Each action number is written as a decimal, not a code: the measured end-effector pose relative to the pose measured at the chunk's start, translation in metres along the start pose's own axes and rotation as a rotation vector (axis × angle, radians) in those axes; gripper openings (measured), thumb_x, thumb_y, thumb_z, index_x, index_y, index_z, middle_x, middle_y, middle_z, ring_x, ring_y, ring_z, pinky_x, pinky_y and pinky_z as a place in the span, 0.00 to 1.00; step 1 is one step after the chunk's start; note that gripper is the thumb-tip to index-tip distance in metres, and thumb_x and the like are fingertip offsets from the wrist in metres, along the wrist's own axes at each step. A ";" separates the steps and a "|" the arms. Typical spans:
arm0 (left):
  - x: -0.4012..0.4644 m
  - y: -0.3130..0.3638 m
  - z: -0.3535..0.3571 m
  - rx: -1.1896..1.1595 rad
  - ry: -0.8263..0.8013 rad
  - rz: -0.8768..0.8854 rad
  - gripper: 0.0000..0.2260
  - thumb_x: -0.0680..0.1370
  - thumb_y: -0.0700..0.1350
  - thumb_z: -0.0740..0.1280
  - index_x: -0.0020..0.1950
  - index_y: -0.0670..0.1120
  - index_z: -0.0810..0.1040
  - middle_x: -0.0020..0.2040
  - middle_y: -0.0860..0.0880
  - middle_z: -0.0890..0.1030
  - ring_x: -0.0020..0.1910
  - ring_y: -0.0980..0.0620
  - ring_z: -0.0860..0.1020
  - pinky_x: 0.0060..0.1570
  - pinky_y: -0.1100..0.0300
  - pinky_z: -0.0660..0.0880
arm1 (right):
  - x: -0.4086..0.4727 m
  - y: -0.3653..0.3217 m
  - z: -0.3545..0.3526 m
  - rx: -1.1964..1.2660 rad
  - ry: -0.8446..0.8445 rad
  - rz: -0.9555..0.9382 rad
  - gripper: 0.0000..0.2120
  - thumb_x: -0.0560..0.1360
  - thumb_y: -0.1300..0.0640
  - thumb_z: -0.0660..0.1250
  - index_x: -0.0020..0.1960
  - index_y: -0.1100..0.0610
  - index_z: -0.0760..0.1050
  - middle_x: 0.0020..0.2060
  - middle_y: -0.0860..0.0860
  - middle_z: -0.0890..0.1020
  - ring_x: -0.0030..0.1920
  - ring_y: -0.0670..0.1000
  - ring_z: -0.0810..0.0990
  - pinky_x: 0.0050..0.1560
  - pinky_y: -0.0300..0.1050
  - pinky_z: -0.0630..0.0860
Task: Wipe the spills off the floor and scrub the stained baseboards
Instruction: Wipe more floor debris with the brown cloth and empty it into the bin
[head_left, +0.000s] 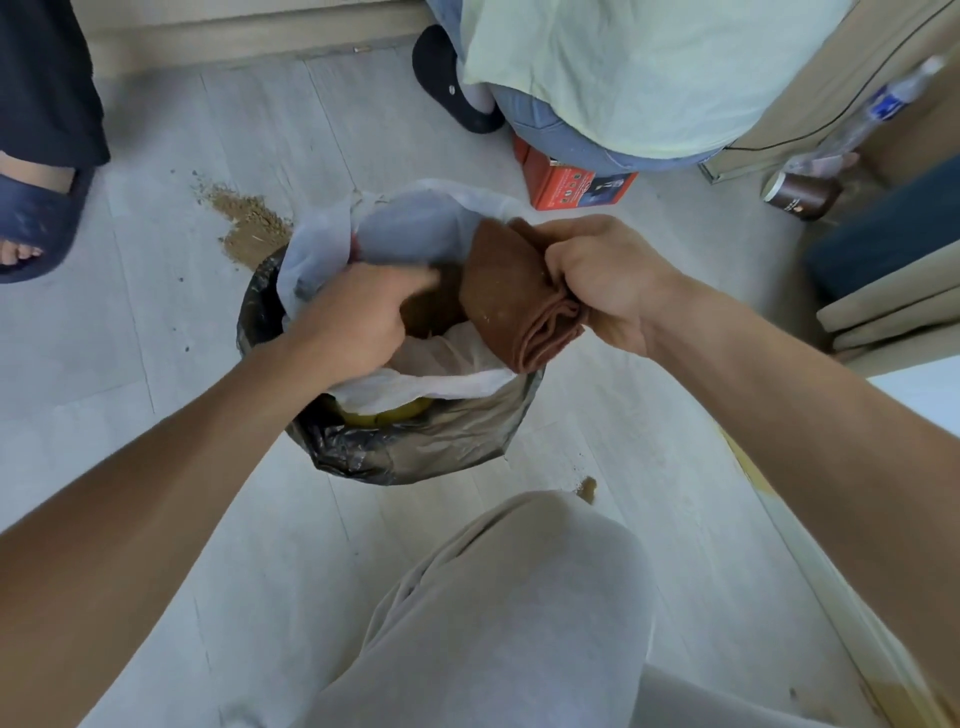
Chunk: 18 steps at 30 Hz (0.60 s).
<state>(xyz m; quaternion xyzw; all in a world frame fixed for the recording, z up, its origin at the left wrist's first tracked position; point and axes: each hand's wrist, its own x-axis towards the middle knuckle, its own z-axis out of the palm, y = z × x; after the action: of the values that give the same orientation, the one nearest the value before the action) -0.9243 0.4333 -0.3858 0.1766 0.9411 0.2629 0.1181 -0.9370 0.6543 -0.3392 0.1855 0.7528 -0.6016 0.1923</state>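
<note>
My right hand (602, 280) grips a folded brown cloth (514, 296) over a bin lined with a black bag (415, 447). My left hand (363, 317) reaches into the bin, fingers curled at the cloth's lower part beside a white plastic bag (332, 234); what it holds is hidden. A pile of brown powder (249, 223) lies on the pale floor (171, 364) behind the bin at left. A small brown spot (587, 488) marks the floor near my knee. The baseboard (831, 587) at right carries yellow-brown stains.
A person crouches beyond the bin in a pale shirt (623, 67) and black shoe (447, 83). A red box (566, 182) sits under them. Another foot in a blue slipper (31, 218) stands far left. A dark can (800, 195) and plastic bottle (878, 109) lie at right.
</note>
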 end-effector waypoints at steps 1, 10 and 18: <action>0.000 0.007 -0.001 -0.049 0.103 0.011 0.30 0.81 0.30 0.59 0.82 0.51 0.63 0.67 0.39 0.79 0.55 0.47 0.80 0.59 0.48 0.78 | 0.000 -0.001 -0.003 0.027 0.014 0.005 0.23 0.75 0.73 0.55 0.57 0.57 0.84 0.52 0.64 0.85 0.43 0.57 0.83 0.47 0.51 0.80; -0.014 0.033 0.011 0.053 0.084 0.157 0.34 0.79 0.31 0.61 0.83 0.48 0.57 0.73 0.43 0.73 0.52 0.46 0.81 0.47 0.49 0.80 | 0.009 0.000 -0.009 0.357 0.183 0.100 0.23 0.75 0.75 0.51 0.65 0.68 0.77 0.60 0.64 0.82 0.57 0.61 0.84 0.54 0.53 0.82; 0.010 0.058 -0.001 0.027 0.101 0.071 0.31 0.82 0.33 0.56 0.84 0.53 0.57 0.76 0.49 0.71 0.66 0.49 0.74 0.62 0.55 0.73 | -0.011 0.003 -0.035 0.467 0.070 0.012 0.27 0.74 0.76 0.50 0.64 0.64 0.79 0.58 0.63 0.83 0.52 0.61 0.85 0.50 0.53 0.84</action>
<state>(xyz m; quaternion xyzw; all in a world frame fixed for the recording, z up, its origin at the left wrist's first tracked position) -0.9182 0.4834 -0.3550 0.1980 0.9425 0.2630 0.0585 -0.9283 0.6887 -0.3290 0.2503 0.5985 -0.7513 0.1215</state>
